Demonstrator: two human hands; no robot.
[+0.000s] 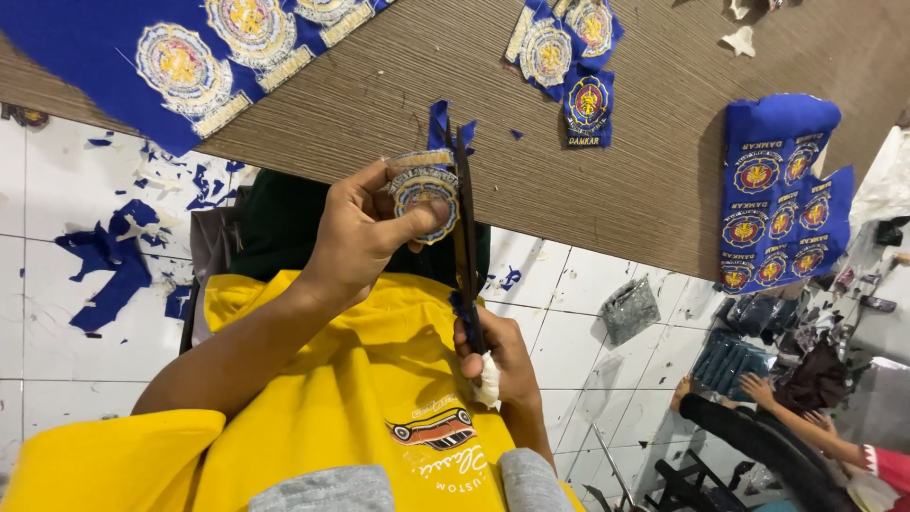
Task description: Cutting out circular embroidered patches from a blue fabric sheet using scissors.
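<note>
1. One pair of scissors [465, 228], dark-bladed.
2. One round embroidered badge [424, 194] being cut, blue scrap still attached.
3. Two hands of the wearer: left hand [358, 232], right hand [498, 356].
4. Three separate cut badges [569, 52] in a small cluster on the brown mat [588, 190].
5. Two uncut blue badge sheets: one far left [171, 57], one right [779, 194].
6. One other person's hand [756, 387].

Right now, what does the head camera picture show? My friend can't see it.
A left hand holds a round embroidered patch while the right hand cuts around it with scissors. More blue patches lie on a brown mat.
</note>
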